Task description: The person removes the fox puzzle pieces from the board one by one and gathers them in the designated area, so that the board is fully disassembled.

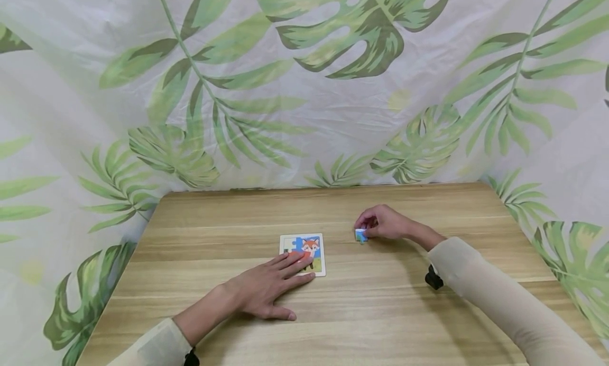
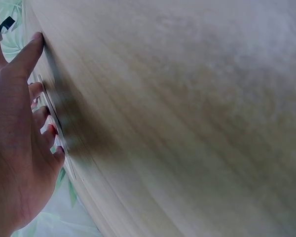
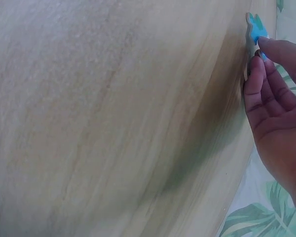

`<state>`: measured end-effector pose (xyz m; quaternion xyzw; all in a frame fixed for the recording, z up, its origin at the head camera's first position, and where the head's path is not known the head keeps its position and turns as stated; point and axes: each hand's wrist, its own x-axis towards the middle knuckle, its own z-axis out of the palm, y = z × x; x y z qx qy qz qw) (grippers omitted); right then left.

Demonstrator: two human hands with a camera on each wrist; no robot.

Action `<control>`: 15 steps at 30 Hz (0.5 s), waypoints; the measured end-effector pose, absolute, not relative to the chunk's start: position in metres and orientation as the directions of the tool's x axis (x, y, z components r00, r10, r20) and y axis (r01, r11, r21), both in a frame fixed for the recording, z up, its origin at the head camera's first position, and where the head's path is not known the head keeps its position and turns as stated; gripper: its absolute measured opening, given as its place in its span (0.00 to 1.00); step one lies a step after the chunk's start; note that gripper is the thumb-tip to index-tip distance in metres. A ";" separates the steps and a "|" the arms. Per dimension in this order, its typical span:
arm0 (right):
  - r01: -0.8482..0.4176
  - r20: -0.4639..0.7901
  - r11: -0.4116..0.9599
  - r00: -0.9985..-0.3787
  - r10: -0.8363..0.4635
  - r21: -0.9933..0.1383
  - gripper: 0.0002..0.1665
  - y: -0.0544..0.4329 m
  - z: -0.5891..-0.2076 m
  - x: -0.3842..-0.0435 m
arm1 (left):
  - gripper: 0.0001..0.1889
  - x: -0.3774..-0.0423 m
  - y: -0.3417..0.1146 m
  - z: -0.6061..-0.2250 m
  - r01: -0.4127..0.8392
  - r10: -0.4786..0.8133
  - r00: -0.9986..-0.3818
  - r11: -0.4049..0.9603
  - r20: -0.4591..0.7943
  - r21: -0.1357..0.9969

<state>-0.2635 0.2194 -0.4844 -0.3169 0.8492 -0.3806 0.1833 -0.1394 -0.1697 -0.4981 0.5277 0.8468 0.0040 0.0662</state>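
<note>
A small jigsaw puzzle board [image 1: 324,257] with a pale frame and a fox picture lies on the table. Its upper left part shows bare tray with a puzzle-shaped outline. Across the board's lower left rests my left hand [image 1: 268,284], fingers spread and straight, hiding part of the fox. In the left wrist view, that hand's fingertips [image 2: 59,153] lie along the board's thin edge. To the right of the board, my right hand [image 1: 386,221] pinches a blue and green puzzle piece [image 1: 360,235] between thumb and fingers. The right wrist view shows the piece [image 3: 256,30] tilted up at the thumb tip.
The wood-grain table [image 1: 228,212] stands against a hanging cloth [image 1: 304,107] printed with green leaves, which also drapes along both sides. A black wrist strap [image 1: 433,277] shows under my right sleeve.
</note>
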 end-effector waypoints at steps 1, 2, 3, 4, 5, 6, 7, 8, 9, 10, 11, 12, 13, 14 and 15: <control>-0.403 -0.067 0.510 -0.732 -0.678 -0.760 0.08 0.220 -0.485 -0.263 | 0.46 -0.139 -0.170 -0.498 0.894 0.895 -0.433 0.442 -0.107 0.078; -0.408 -0.064 0.510 -0.731 -0.679 -0.758 0.08 0.220 -0.485 -0.264 | 0.46 -0.139 -0.170 -0.498 0.894 0.895 -0.432 0.441 -0.106 0.080; -0.414 -0.059 0.511 -0.731 -0.680 -0.754 0.08 0.220 -0.486 -0.264 | 0.46 -0.140 -0.170 -0.498 0.894 0.896 -0.431 0.440 -0.105 0.079; -0.417 -0.057 0.511 -0.731 -0.680 -0.751 0.08 0.220 -0.486 -0.264 | 0.46 -0.140 -0.170 -0.497 0.894 0.896 -0.432 0.440 -0.105 0.079; -0.419 -0.055 0.512 -0.731 -0.680 -0.750 0.08 0.220 -0.487 -0.263 | 0.46 -0.140 -0.170 -0.497 0.894 0.896 -0.432 0.440 -0.104 0.080; -0.421 -0.053 0.512 -0.732 -0.679 -0.749 0.08 0.219 -0.487 -0.263 | 0.46 -0.140 -0.170 -0.497 0.894 0.896 -0.432 0.440 -0.104 0.081; -0.423 -0.049 0.512 -0.733 -0.679 -0.748 0.08 0.219 -0.487 -0.263 | 0.46 -0.140 -0.170 -0.496 0.894 0.896 -0.432 0.440 -0.104 0.081; -0.425 -0.047 0.512 -0.734 -0.677 -0.747 0.08 0.219 -0.487 -0.263 | 0.46 -0.140 -0.170 -0.496 0.894 0.895 -0.433 0.441 -0.105 0.081; -0.427 -0.044 0.513 -0.736 -0.676 -0.745 0.08 0.219 -0.487 -0.263 | 0.46 -0.140 -0.170 -0.496 0.893 0.895 -0.433 0.442 -0.105 0.082; -0.429 -0.041 0.513 -0.737 -0.675 -0.744 0.08 0.218 -0.487 -0.263 | 0.46 -0.140 -0.170 -0.496 0.893 0.895 -0.434 0.443 -0.105 0.085; -0.434 -0.037 0.514 -0.736 -0.676 -0.740 0.08 0.218 -0.487 -0.264 | 0.46 -0.140 -0.170 -0.496 0.892 0.895 -0.434 0.443 -0.105 0.086; -0.443 -0.031 0.514 -0.735 -0.678 -0.735 0.08 0.218 -0.487 -0.264 | 0.46 -0.140 -0.170 -0.496 0.892 0.895 -0.434 0.443 -0.105 0.088; -0.452 -0.026 0.514 -0.732 -0.681 -0.729 0.08 0.218 -0.488 -0.264 | 0.46 -0.140 -0.169 -0.496 0.892 0.895 -0.434 0.443 -0.106 0.088; -0.460 -0.023 0.515 -0.729 -0.684 -0.723 0.08 0.217 -0.489 -0.264 | 0.46 -0.140 -0.169 -0.496 0.892 0.895 -0.434 0.443 -0.106 0.089; -0.468 -0.019 0.516 -0.727 -0.687 -0.718 0.08 0.217 -0.489 -0.264 | 0.46 -0.140 -0.169 -0.496 0.892 0.895 -0.434 0.443 -0.107 0.090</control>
